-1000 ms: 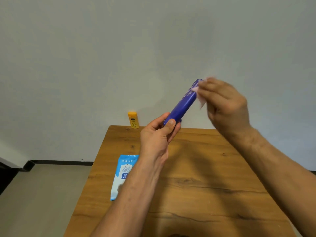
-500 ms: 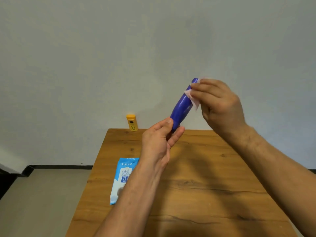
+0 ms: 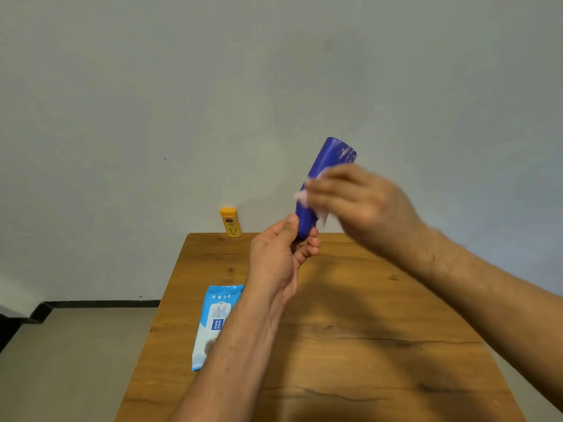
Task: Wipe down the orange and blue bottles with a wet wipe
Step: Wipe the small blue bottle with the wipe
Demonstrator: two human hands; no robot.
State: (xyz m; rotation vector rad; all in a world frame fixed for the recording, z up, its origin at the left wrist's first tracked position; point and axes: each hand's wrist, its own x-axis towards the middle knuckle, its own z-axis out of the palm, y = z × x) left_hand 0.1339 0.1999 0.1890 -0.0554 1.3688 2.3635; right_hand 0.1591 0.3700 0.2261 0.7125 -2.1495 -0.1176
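A blue bottle (image 3: 330, 159) is held up in the air above the wooden table (image 3: 350, 330), tilted slightly right. My left hand (image 3: 280, 257) grips its lower end with thumb and fingers. My right hand (image 3: 356, 202), blurred by motion, wraps a white wet wipe (image 3: 321, 213) around the bottle's middle. Most of the wipe is hidden under the fingers. The orange bottle (image 3: 230, 222) stands upright at the table's far left corner by the wall.
A light-blue pack of wet wipes (image 3: 214, 318) lies flat near the table's left edge, partly under my left forearm. A pale wall rises behind the table. Grey floor with a dark skirting lies to the left.
The bottle has swung more upright. My right hand with the wipe has slid from the bottle's top end down to its middle, leaving the top uncovered.
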